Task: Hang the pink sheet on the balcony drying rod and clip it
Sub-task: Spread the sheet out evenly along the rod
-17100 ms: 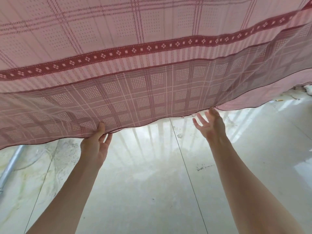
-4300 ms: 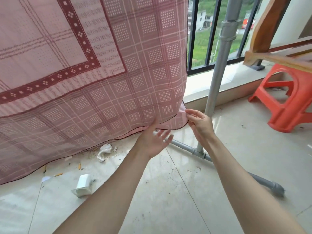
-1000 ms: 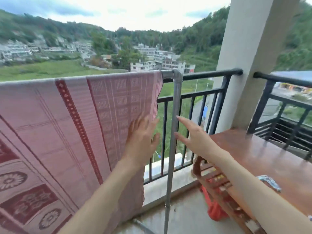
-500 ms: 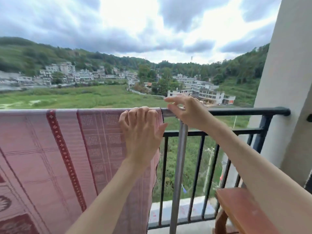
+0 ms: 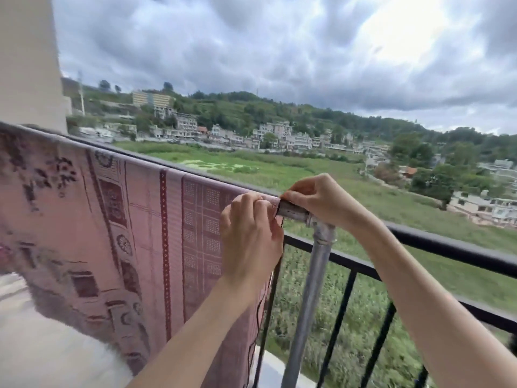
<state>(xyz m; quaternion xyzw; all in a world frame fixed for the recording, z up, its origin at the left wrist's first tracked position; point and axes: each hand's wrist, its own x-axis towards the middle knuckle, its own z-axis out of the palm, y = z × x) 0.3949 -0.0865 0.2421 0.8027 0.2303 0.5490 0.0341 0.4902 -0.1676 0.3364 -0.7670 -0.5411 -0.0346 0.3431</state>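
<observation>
The pink patterned sheet hangs draped over the grey metal drying rod, running from the far left to the rod's right end. My left hand grips the sheet's right edge just below the rod, fingers curled into the cloth. My right hand sits on top of the rod's end, fingers pinching the sheet's top corner against the pipe. No clip can be seen in either hand.
The rod's elbow joint and grey upright post stand just right of the sheet. A black balcony railing runs behind it. A pale pillar rises at the far left. Fields and houses lie beyond.
Both hands have risen to the rod's right end. My left hand went from lying flat on the sheet to gripping its edge, and my right hand now pinches the corner on the pipe.
</observation>
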